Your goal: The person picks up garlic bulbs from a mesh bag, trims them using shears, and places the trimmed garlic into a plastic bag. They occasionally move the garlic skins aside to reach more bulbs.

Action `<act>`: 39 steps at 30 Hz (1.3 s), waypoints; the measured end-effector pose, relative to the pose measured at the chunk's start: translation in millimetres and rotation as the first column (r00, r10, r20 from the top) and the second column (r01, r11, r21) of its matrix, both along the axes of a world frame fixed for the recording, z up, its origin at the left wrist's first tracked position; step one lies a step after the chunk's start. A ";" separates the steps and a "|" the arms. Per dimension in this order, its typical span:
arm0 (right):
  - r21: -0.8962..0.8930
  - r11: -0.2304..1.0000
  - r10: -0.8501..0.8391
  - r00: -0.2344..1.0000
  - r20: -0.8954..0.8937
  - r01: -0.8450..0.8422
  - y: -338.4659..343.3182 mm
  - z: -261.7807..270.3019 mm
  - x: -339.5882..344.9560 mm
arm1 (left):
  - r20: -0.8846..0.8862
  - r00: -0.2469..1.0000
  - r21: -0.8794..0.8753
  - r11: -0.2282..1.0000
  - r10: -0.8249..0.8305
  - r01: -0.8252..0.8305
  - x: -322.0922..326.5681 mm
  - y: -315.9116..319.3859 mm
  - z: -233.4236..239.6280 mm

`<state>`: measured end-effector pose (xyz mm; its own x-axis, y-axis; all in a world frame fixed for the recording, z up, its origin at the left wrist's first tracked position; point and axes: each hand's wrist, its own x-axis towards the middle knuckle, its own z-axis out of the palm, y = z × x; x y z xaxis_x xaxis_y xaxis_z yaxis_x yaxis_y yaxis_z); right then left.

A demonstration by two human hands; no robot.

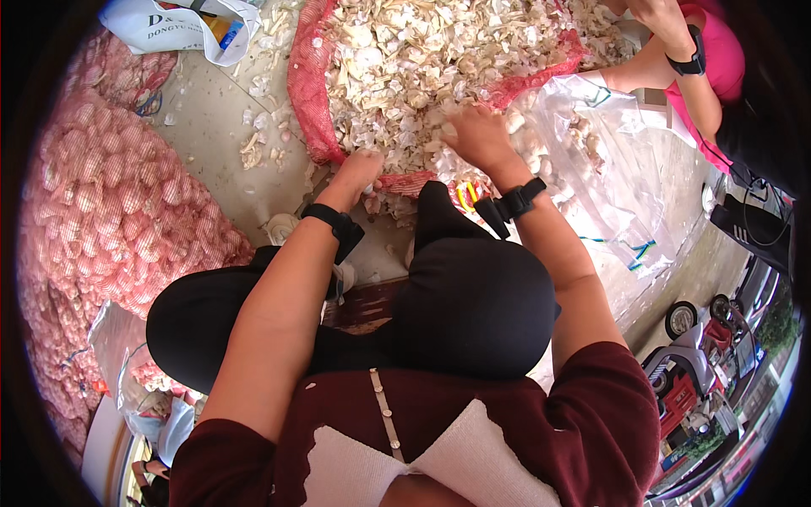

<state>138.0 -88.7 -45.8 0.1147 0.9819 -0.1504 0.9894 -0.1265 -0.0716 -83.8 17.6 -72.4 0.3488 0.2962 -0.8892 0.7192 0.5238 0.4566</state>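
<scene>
My left hand (362,174) is at the near left edge of a red mesh sack (310,82), its fingers curled; a pale bit shows at the fingertips, but what it is cannot be told. My right hand (478,139) reaches over the heap of garlic skins and stalks (405,57) in the sack, fingers spread and partly blurred. Whole garlic bulbs (529,142) lie just right of it, beside a clear plastic bag (608,171). A yellow-handled tool (467,196) lies near my right wrist.
Full mesh sacks of garlic (127,190) stand at the left. A white bag (184,32) is at the upper left. Another person's arm (684,57) reaches in at the upper right. Loose skins litter the floor (209,120). A red motor vehicle (690,386) stands at the lower right.
</scene>
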 end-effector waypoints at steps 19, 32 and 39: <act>-0.154 0.838 -0.244 0.106 -0.964 0.523 32.2 13.4 -19.6 | 0.495 0.658 -0.614 0.764 0.568 -0.197 12.6 24.2 51.7; -0.373 0.822 -0.407 -0.015 -0.913 0.430 -1.6 46.8 -21.5 | 0.508 0.822 -0.362 0.930 0.257 -0.067 43.2 -2.6 66.8; -0.443 0.853 -0.454 0.812 -0.367 0.277 -97.2 -16.4 -2.6 | 0.546 0.773 -0.366 0.922 0.323 -0.128 43.5 0.8 66.1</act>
<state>135.4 -186.0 -62.2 0.2874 0.7464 -0.6002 0.7316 -0.5755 -0.3654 -40.3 18.4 -6.3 0.7842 0.1965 -0.5886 0.2055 0.8127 0.5452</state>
